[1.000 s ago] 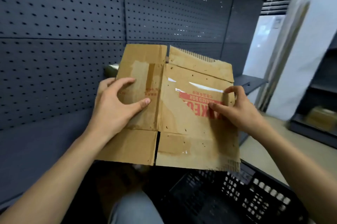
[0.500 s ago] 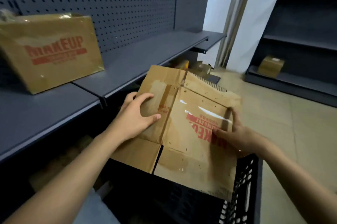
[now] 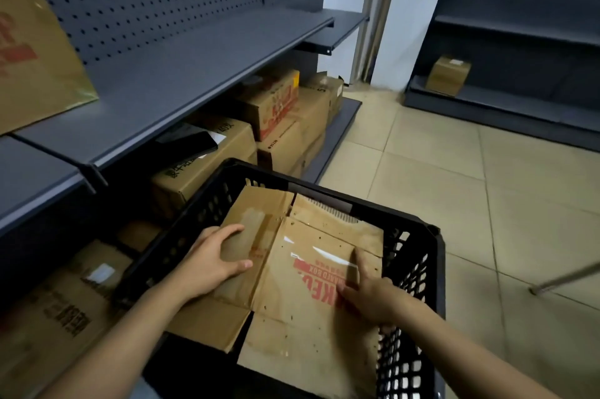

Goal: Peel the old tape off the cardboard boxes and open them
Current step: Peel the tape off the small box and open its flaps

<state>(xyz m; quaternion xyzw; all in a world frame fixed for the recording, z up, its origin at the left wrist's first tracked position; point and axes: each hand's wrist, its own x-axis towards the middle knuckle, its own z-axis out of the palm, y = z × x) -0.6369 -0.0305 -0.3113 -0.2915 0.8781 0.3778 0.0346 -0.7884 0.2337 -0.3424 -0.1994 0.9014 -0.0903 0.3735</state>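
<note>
A flattened cardboard box [image 3: 292, 317] with red print and a strip of clear tape [image 3: 324, 252] lies tilted over the open top of a black plastic crate [image 3: 435, 268]. My left hand [image 3: 207, 262] holds its left panel, thumb and fingers spread on the face. On the right panel, my right hand [image 3: 373, 298] grips the box near its edge, with the forefinger pointing up along the tape's end. The lower flaps hang down inside the crate.
A brown box with red print [image 3: 35, 57] stands on the grey shelf [image 3: 194, 67] at left. Several cardboard boxes [image 3: 282, 106] are stacked under that shelf. A small box [image 3: 448, 73] sits on the far shelf. Tiled floor lies to the right.
The flattened box came down from in front of the pegboard to the crate, both hands keeping the same hold. My view dropped with it.
</note>
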